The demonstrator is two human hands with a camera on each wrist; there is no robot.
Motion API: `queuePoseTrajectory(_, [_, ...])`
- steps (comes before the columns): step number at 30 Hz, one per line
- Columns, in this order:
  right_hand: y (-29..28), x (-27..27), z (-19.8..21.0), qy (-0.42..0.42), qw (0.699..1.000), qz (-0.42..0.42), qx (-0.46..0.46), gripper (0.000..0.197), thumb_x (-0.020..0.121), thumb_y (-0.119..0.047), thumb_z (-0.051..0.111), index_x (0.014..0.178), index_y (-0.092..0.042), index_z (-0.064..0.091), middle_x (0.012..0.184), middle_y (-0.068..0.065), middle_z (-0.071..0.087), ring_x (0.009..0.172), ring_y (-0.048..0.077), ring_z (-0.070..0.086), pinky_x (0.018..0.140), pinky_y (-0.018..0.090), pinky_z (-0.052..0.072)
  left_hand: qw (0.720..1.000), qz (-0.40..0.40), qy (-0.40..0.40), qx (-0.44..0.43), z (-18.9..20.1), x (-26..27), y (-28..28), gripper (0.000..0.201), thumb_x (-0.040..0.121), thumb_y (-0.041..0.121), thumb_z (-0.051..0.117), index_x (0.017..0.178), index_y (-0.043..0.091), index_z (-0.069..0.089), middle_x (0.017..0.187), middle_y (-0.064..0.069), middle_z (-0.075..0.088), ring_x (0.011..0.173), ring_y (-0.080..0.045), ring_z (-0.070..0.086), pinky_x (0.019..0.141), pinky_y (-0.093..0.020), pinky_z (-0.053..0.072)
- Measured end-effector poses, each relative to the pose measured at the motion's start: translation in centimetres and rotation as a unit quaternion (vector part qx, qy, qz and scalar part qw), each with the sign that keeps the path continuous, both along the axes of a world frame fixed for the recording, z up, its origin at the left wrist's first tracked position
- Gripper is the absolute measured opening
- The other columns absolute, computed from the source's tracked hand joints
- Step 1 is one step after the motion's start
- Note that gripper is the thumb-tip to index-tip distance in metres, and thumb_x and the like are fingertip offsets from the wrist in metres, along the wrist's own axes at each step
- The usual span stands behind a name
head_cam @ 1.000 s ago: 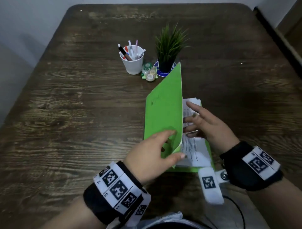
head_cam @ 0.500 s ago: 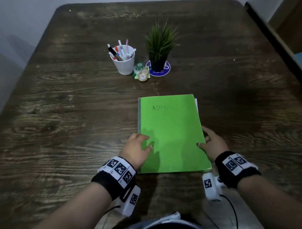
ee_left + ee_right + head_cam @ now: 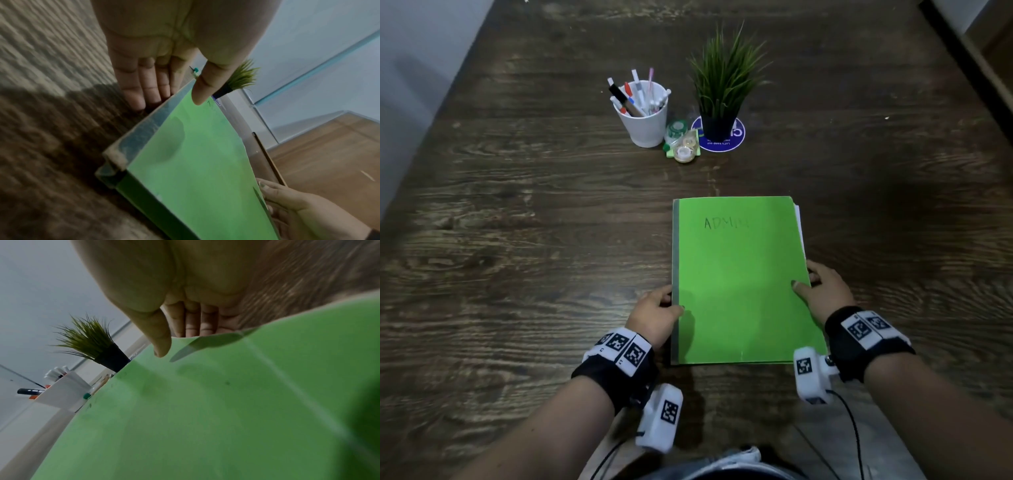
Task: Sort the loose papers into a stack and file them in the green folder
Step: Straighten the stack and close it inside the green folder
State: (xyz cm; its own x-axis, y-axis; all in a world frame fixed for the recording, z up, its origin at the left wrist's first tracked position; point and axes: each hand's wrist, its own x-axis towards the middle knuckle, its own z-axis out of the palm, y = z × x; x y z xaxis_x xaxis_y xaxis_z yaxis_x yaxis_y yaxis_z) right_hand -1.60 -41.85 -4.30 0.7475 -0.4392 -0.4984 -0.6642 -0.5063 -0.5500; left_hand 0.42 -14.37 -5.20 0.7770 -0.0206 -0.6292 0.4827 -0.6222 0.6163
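Both hands on the closed green folder (image 3: 739, 281): left hand (image 3: 655, 317) thumb on the cover at the spine, fingers straight against the spine edge; right hand (image 3: 825, 291) pinches the open edge, thumb on top, fingers underneath. Folder lies flat on the wooden table (image 3: 517, 274), marked ADMIN. White papers (image 3: 798, 222) peek out at its right edge. Filing looks essentially done; maybe squaring up is left.
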Motion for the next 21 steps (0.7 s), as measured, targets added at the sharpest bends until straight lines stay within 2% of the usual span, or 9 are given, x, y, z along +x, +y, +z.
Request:
queuePoseTrajectory(3, [-0.4, 2.2, 0.2, 0.0, 1.0, 0.004, 0.005, 0.054, 0.09, -0.022, 0.059, 0.141, -0.018, 0.04, 0.139, 0.009, 0.047, 0.121, 0.027, 0.05, 0.1, 0.035, 0.041, 0.999, -0.001, 0.017, -0.028, 0.3, 0.8, 0.2, 0.053, 0.087, 0.019, 0.06, 0.137, 0.026, 0.046, 0.128, -0.002, 0.056, 0.111, -0.021, 0.056, 0.099, -0.039, 0.046])
queuePoseTrajectory(7, [-0.8, 4.5, -0.1, 0.004, 1.0, -0.003, 0.008, 0.052, 0.09, -0.021, 0.059, 0.139, -0.013, 0.044, 0.138, 0.01, 0.052, 0.122, 0.028, 0.052, 0.106, 0.038, 0.041, 0.999, 0.0, 0.016, -0.049, 0.8, 2.6, 0.3, 0.058, 0.086, 0.021, 0.061, 0.14, 0.029, 0.041, 0.131, 0.002, 0.054, 0.114, -0.021, 0.055, 0.101, -0.042, 0.044])
queuePoseTrajectory(9, [-1.0, 5.1, -0.5, 0.005, 1.0, -0.006, 0.002, 0.051, 0.088, -0.022, 0.062, 0.136, -0.013, 0.048, 0.135, 0.01, 0.055, 0.12, 0.028, 0.054, 0.106, 0.038, 0.042, 0.998, 0.007, 0.011, -0.06, 0.8, 3.4, 0.3, 0.058, 0.086, 0.017, 0.061, 0.14, 0.027, 0.042, 0.131, 0.003, 0.053, 0.112, -0.019, 0.055, 0.1, -0.04, 0.045])
queuePoseTrajectory(11, [-1.5, 5.2, -0.9, 0.008, 1.0, -0.015, 0.009, 0.051, 0.086, -0.019, 0.065, 0.134, -0.014, 0.05, 0.131, 0.01, 0.057, 0.117, 0.028, 0.056, 0.104, 0.039, 0.043, 0.997, 0.002, 0.011, -0.073, 0.6, 3.8, 0.3, 0.059, 0.086, 0.009, 0.06, 0.139, 0.027, 0.042, 0.131, 0.004, 0.051, 0.106, -0.017, 0.055, 0.094, -0.035, 0.048])
queuePoseTrajectory(13, [-2.1, 5.2, -1.1, 0.015, 0.999, -0.023, 0.024, 0.05, 0.083, -0.015, 0.067, 0.131, -0.016, 0.052, 0.124, 0.01, 0.062, 0.11, 0.026, 0.06, 0.101, 0.038, 0.046, 0.997, -0.018, 0.006, -0.078, 0.2, 4.0, 0.4, 0.064, 0.084, 0.004, 0.059, 0.139, 0.031, 0.041, 0.132, 0.005, 0.049, 0.101, -0.016, 0.057, 0.088, -0.036, 0.051])
queuePoseTrajectory(16, [-2.7, 5.3, -1.3, 0.033, 0.999, -0.033, 0.025, 0.048, 0.081, -0.007, 0.068, 0.125, -0.019, 0.053, 0.113, 0.007, 0.067, 0.098, 0.025, 0.064, 0.093, 0.038, 0.051, 0.996, -0.038, -0.004, -0.076, -0.1, 3.9, 0.6, 0.071, 0.082, 0.001, 0.061, 0.141, 0.033, 0.038, 0.133, 0.003, 0.046, 0.093, -0.015, 0.059, 0.089, -0.037, 0.052])
queuePoseTrajectory(19, [-2.2, 5.0, -1.3, 0.03, 0.999, -0.037, -0.009, 0.051, 0.081, -0.008, 0.069, 0.126, -0.02, 0.05, 0.116, 0.007, 0.063, 0.095, 0.025, 0.062, 0.085, 0.033, 0.05, 0.995, -0.062, -0.015, -0.075, -0.2, 3.4, 0.8, 0.074, 0.084, 0.004, 0.062, 0.145, 0.034, 0.031, 0.129, 0.007, 0.042, 0.101, -0.013, 0.055, 0.087, -0.027, 0.045])
queuePoseTrajectory(21, [-1.6, 4.2, -1.1, 0.014, 0.998, -0.029, -0.045, 0.058, 0.08, -0.012, 0.07, 0.131, -0.022, 0.046, 0.123, 0.01, 0.056, 0.096, 0.026, 0.059, 0.087, 0.033, 0.048, 0.994, -0.067, -0.021, -0.078, -0.4, 2.9, 1.1, 0.075, 0.085, 0.003, 0.062, 0.146, 0.031, 0.029, 0.129, 0.007, 0.041, 0.108, -0.012, 0.05, 0.088, -0.023, 0.041])
